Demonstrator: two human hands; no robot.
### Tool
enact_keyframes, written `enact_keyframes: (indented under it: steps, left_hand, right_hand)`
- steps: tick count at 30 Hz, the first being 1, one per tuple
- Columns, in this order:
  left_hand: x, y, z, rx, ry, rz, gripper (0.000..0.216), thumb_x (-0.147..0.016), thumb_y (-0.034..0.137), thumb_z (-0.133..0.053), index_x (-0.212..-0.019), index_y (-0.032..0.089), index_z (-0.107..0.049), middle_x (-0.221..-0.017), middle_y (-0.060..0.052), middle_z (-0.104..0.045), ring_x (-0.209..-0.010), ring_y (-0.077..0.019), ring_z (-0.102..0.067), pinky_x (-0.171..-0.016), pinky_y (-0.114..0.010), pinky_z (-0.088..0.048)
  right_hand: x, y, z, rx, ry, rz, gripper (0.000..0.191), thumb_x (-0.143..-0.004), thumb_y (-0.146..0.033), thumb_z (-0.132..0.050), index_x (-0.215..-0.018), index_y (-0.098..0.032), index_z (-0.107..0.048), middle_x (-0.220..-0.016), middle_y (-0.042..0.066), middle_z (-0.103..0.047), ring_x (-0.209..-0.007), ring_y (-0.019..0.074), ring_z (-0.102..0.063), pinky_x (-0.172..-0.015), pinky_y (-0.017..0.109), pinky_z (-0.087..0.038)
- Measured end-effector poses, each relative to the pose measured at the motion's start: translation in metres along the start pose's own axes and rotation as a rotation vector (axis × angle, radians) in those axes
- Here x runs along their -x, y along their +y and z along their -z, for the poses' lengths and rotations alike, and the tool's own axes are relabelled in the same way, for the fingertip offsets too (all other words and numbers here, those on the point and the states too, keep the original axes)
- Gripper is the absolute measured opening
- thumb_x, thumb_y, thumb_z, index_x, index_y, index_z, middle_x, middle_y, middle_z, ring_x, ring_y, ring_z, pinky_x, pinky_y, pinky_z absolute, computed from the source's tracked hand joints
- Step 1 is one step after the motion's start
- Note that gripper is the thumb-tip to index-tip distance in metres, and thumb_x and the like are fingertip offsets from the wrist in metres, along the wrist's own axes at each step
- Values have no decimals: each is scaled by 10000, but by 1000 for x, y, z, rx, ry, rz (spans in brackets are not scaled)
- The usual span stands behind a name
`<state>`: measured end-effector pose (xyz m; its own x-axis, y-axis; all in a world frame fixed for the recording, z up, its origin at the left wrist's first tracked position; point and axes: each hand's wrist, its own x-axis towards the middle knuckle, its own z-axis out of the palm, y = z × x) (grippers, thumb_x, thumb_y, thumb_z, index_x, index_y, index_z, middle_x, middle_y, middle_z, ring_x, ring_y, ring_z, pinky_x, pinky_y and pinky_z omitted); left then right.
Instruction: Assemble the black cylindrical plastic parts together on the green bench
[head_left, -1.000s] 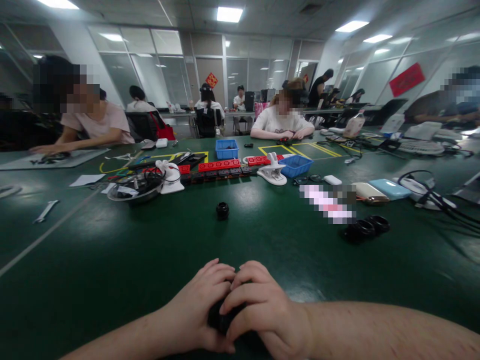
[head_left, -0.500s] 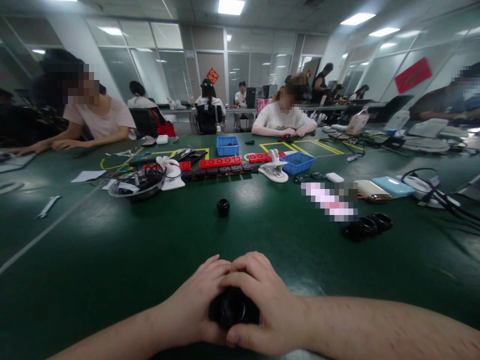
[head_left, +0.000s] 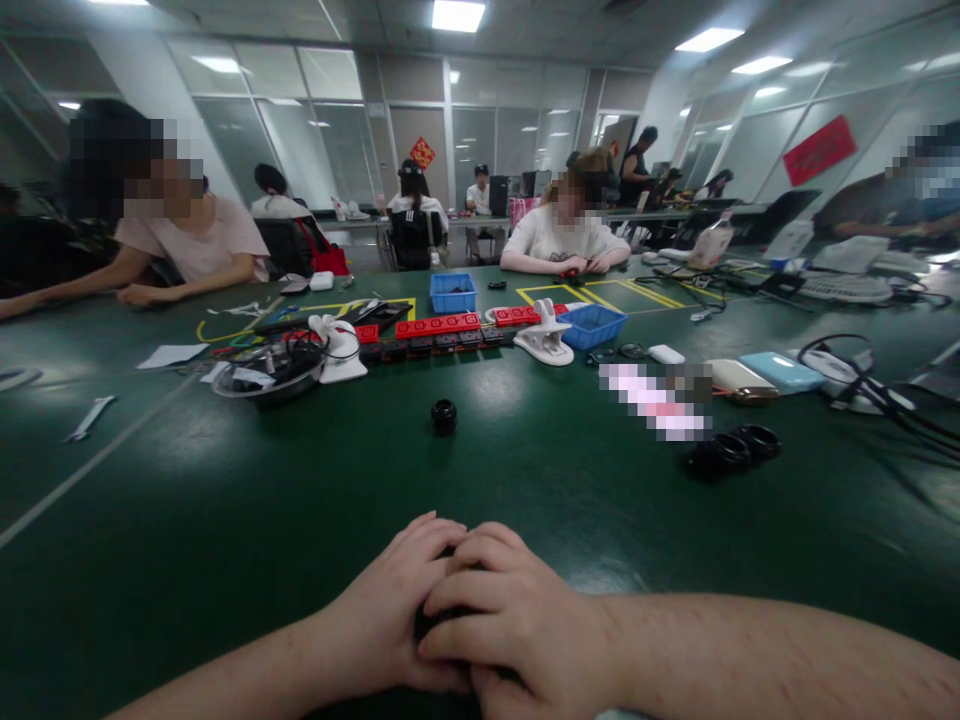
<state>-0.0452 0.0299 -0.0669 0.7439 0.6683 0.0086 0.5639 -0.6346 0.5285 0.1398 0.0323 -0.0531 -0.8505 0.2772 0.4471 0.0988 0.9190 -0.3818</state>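
Note:
Low in the head view, my left hand (head_left: 386, 610) is closed around the side of a black round fitting (head_left: 429, 622). My right hand (head_left: 517, 615) wraps over the same piece from the right, its fingers lying across the front and meeting the left fingers. Only a small dark patch of the fitting shows between them. Farther up the table, in front of both hands, a smaller black threaded ring (head_left: 444, 417) stands by itself.
On the green table (head_left: 300, 500), several black rings (head_left: 733, 450) lie to the right. A red-and-black strip (head_left: 439, 328), white clips (head_left: 544, 335), blue baskets (head_left: 592, 325) and a clear bowl of parts (head_left: 274, 375) stand farther back. A wrench (head_left: 91, 418) lies left. People sit around.
My right hand has turned over the black fitting, its fingers now covering the round opening that showed before. My left hand keeps its place. The view has shifted slightly.

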Motion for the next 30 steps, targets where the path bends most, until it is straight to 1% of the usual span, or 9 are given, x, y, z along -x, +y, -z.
enact_keyframes:
  steps: [5,10,12,14,16,18,20,24,30]
  left_hand:
    - [-1,4,3,28,-19,40,720,-613,496,-685,-1240,259,-422,-1222,-55,-485,-1130,-282,-443,-1046,-502,-195]
    - [1,1,1,3,6,15,632,-602,480,-695,-1158,248,-504,-1182,-58,-505,-1120,-286,-450,-1045,-506,-201]
    - [2,-2,-1,-6,13,14,638,-607,475,-693,-1169,248,-494,-1199,-63,-494,-1140,-293,-432,-1043,-516,-198]
    - [3,-5,-3,-5,17,17,677,-609,456,-697,-1208,258,-453,-1209,-56,-489,-1149,-284,-425,-1046,-508,-200]
    - [3,-7,-4,-6,7,11,713,-608,457,-703,-1238,280,-418,-1225,-40,-480,-1159,-274,-417,-1049,-501,-194]
    - [3,-8,-4,-8,-9,-4,742,-597,491,-708,-1247,304,-404,-1240,-30,-469,-1168,-275,-407,-1049,-507,-185]
    - [3,-9,-5,-7,-3,-11,762,-585,523,-709,-1249,313,-398,-1253,-31,-459,-1174,-279,-401,-1047,-514,-177]
    - [4,-9,-7,-7,36,-21,748,-593,499,-712,-1244,307,-397,-1255,-38,-462,-1169,-271,-410,-1048,-508,-174]
    - [3,-5,-4,-31,3,-15,696,-582,410,-731,-1200,241,-458,-1214,-63,-496,-1147,-264,-429,-1058,-469,-181]
  right_hand:
    - [-4,-3,12,53,-100,72,208,-713,-268,-493,-875,-213,-611,-1011,-42,-635,-1066,156,-444,-1055,361,-199]
    - [-6,-8,25,85,-242,120,164,-749,-291,-521,-840,-219,-637,-1040,-73,-632,-1210,186,-341,-1101,417,-42]
    - [-3,-7,25,101,-234,147,180,-768,-281,-507,-887,-232,-633,-1087,-88,-612,-1239,188,-301,-1099,427,-20]
    - [2,-6,21,131,-120,175,233,-809,-295,-464,-984,-232,-606,-1164,-63,-571,-1234,184,-306,-1093,425,-47]
    - [6,-6,17,163,71,181,295,-856,-339,-402,-1065,-208,-563,-1189,8,-546,-1199,181,-347,-1075,419,-110]
    - [8,-6,13,174,233,123,366,-867,-411,-380,-1090,-164,-531,-1120,71,-553,-1122,184,-411,-1033,404,-200]
    - [8,-6,9,156,305,22,462,-834,-500,-410,-1082,-125,-511,-1053,94,-550,-1016,190,-459,-948,382,-296]
    - [4,-5,0,132,268,-135,558,-749,-593,-470,-1042,-121,-509,-977,91,-550,-869,193,-472,-779,365,-348]
    - [3,-4,-10,162,171,-171,355,-751,-439,-438,-919,-145,-545,-877,71,-544,-812,192,-450,-735,371,-325]
